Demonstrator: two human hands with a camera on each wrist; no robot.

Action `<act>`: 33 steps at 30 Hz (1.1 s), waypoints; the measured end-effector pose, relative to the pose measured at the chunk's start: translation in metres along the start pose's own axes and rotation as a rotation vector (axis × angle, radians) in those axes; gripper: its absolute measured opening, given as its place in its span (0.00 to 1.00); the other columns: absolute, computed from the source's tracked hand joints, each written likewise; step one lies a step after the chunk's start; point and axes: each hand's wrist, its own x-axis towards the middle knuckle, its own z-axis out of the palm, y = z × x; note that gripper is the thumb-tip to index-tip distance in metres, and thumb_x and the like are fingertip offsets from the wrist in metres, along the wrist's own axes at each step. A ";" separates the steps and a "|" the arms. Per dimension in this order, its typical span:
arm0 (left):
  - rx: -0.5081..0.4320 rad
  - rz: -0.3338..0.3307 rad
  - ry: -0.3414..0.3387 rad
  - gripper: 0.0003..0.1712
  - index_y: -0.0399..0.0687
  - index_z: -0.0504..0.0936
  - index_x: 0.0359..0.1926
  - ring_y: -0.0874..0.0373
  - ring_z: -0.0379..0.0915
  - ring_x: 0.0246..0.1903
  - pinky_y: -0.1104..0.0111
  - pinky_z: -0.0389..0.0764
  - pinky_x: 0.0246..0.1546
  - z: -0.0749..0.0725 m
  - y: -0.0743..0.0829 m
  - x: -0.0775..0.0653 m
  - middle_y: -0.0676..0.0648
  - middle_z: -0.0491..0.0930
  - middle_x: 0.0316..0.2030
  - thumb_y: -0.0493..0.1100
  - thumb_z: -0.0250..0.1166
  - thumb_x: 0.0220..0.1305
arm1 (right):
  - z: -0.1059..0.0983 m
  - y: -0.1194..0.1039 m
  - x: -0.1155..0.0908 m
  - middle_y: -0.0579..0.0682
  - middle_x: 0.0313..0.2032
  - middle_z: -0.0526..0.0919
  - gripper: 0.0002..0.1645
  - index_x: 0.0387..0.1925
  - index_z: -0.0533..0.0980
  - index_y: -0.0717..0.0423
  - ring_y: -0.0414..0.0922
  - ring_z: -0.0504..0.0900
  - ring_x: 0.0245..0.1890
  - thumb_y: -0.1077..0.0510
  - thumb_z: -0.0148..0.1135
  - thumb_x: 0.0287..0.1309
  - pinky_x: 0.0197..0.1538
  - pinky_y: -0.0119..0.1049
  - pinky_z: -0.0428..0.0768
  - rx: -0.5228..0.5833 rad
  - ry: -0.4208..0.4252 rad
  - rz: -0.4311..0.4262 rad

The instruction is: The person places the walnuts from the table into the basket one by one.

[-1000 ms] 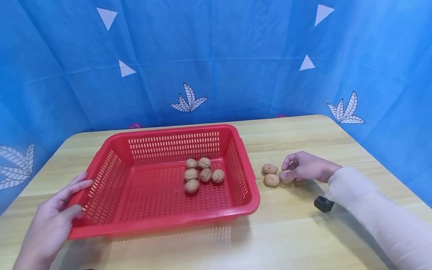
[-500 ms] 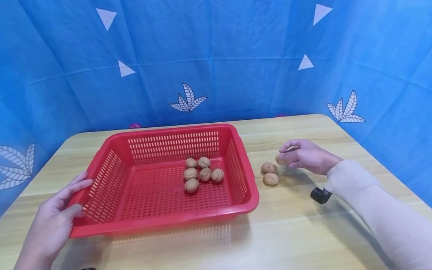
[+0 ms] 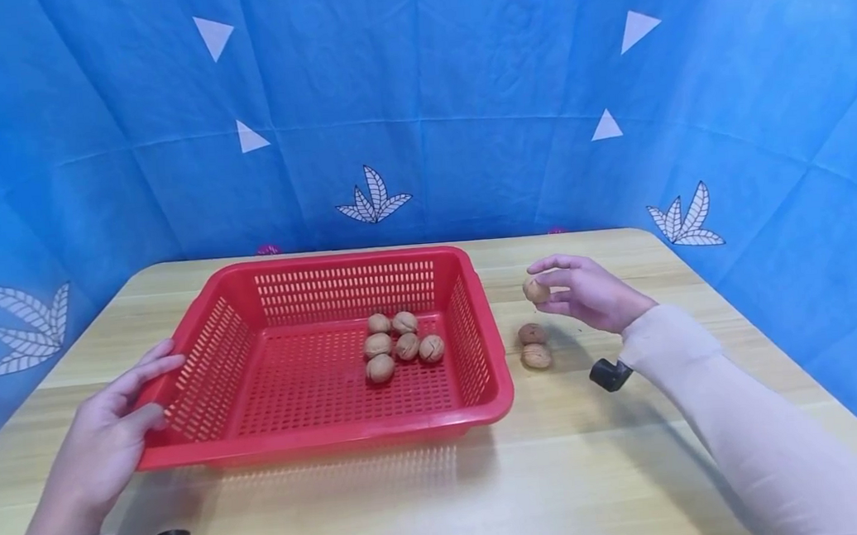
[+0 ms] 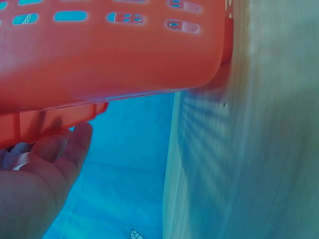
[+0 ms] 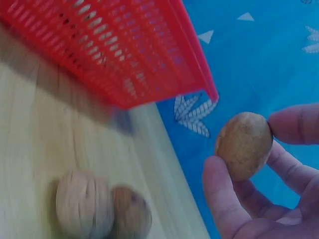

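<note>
At the lower left of the head view, the left hand point(image 3: 97, 444) grips the rim of a red basket point(image 3: 321, 438), with six walnuts point(image 3: 379, 368) inside, at centre. Right of centre, a pair of walnuts point(image 3: 535, 356) sits on the table point(image 3: 415, 509). Slightly beyond, the right hand point(image 3: 587, 291) pinches a lifted walnut point(image 3: 535, 290) between thumb and fingers. A blue curtain point(image 3: 415, 69) fills the top.
</note>
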 end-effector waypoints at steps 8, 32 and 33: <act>0.004 0.021 0.003 0.35 0.51 0.56 0.75 0.64 0.60 0.51 0.66 0.84 0.33 -0.001 0.002 -0.001 0.65 0.43 0.74 0.33 0.51 0.69 | 0.025 -0.013 0.013 0.54 0.50 0.70 0.17 0.57 0.65 0.65 0.52 0.73 0.52 0.66 0.44 0.69 0.55 0.38 0.77 0.101 0.003 -0.035; -0.013 0.038 -0.011 0.35 0.51 0.57 0.75 0.69 0.62 0.49 0.66 0.84 0.32 -0.003 0.002 0.000 0.65 0.44 0.74 0.31 0.49 0.69 | 0.071 -0.036 0.031 0.54 0.50 0.70 0.18 0.57 0.66 0.67 0.57 0.70 0.58 0.63 0.48 0.70 0.58 0.43 0.75 0.158 -0.010 -0.050; -0.006 0.041 -0.007 0.35 0.50 0.57 0.75 0.67 0.62 0.50 0.67 0.84 0.32 -0.003 0.002 -0.001 0.65 0.44 0.74 0.31 0.49 0.68 | 0.073 -0.037 0.031 0.54 0.49 0.70 0.17 0.56 0.66 0.68 0.58 0.69 0.59 0.63 0.48 0.70 0.59 0.43 0.75 0.169 -0.009 -0.055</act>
